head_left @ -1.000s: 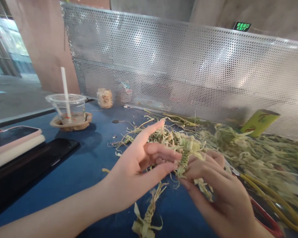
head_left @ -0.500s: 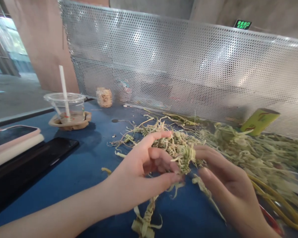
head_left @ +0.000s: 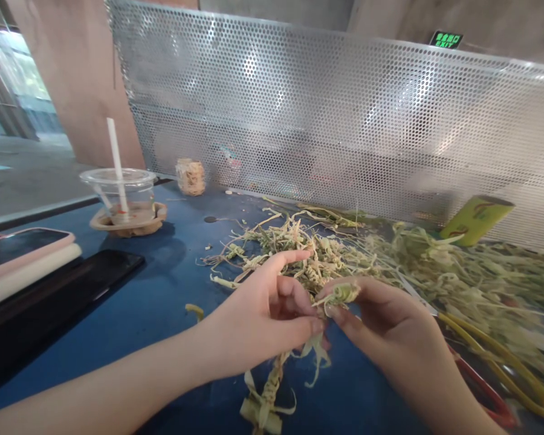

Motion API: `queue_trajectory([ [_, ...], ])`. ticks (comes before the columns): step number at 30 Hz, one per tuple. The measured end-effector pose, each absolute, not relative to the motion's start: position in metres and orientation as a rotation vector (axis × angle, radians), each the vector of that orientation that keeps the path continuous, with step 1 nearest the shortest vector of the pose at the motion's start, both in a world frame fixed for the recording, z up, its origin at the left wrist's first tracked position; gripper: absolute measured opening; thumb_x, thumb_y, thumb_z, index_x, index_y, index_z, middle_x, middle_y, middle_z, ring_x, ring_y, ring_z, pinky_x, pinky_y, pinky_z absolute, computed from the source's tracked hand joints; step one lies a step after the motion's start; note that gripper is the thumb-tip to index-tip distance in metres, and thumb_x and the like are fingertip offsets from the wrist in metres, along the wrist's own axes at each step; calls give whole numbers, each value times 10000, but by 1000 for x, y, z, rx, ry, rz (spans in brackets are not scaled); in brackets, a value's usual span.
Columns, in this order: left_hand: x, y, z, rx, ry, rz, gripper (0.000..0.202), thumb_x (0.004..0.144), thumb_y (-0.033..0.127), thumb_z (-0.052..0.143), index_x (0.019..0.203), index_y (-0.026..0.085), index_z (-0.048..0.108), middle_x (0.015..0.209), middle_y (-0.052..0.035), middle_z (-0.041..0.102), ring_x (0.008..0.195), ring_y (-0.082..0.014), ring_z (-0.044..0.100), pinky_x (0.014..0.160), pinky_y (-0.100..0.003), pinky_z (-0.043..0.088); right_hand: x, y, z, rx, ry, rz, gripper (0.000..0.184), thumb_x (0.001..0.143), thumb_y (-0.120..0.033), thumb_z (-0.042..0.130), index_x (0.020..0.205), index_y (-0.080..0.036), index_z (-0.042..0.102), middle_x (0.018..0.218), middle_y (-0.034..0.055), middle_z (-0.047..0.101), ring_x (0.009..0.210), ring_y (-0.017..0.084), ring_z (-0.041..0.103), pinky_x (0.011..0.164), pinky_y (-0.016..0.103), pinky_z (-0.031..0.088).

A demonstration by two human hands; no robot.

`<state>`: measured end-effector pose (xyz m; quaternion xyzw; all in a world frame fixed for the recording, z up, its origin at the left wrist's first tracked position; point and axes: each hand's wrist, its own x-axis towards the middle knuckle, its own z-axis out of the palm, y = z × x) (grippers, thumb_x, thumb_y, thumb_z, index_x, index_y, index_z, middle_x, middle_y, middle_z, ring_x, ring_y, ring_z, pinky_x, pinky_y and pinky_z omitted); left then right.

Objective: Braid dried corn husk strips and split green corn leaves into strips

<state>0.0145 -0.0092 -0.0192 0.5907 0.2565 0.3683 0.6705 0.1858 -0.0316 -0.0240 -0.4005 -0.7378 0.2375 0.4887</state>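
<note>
My left hand [head_left: 263,320] and my right hand [head_left: 385,326] meet over the blue table [head_left: 163,290], both pinching a small woven piece of green leaf strips [head_left: 338,296]. Loose strip ends [head_left: 315,356] dangle below the fingers. My left forefinger is stretched out above the piece; the thumb and other fingers close on it. A second braided leaf piece [head_left: 265,405] lies on the table just under my hands. Behind them spreads a heap of cut leaf strips [head_left: 308,248].
A plastic cup with a straw [head_left: 120,193] stands on a coaster at the back left, a small jar [head_left: 190,176] beyond it. Phones [head_left: 22,260] lie at the left edge. Scissors with yellow and red handles [head_left: 494,368] lie at the right. A green tube [head_left: 476,219] leans against the perforated metal screen [head_left: 344,121].
Both hands have sunk lower and drawn together. The woven piece, held upright a second ago, now lies between the fingertips with its strips hanging down.
</note>
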Motion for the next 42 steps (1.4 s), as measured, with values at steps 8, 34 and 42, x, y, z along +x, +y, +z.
queue_trajectory([
  [8,17,-10,-15,1230,560,793,659,700,80,607,1246,206,261,638,63,515,651,-174,631,587,-287,456,178,-36,-17,-1133,-1536,903,110,712,-292,598,717,-186,630,692,25,662,618,138,617,567,216,505],
  [34,16,-14,-9,975,571,657,690,648,20,605,1253,155,302,648,19,560,542,-150,605,575,-294,456,187,-39,-15,-918,-1675,1230,171,768,-304,559,922,-291,634,743,2,646,660,135,616,615,226,496],
  [42,11,-16,-11,992,453,627,731,663,20,595,1286,176,247,641,30,579,573,-123,603,604,-271,458,185,-34,-5,-850,-1796,1002,94,755,-240,584,783,-285,662,790,-13,640,772,126,595,724,210,478],
])
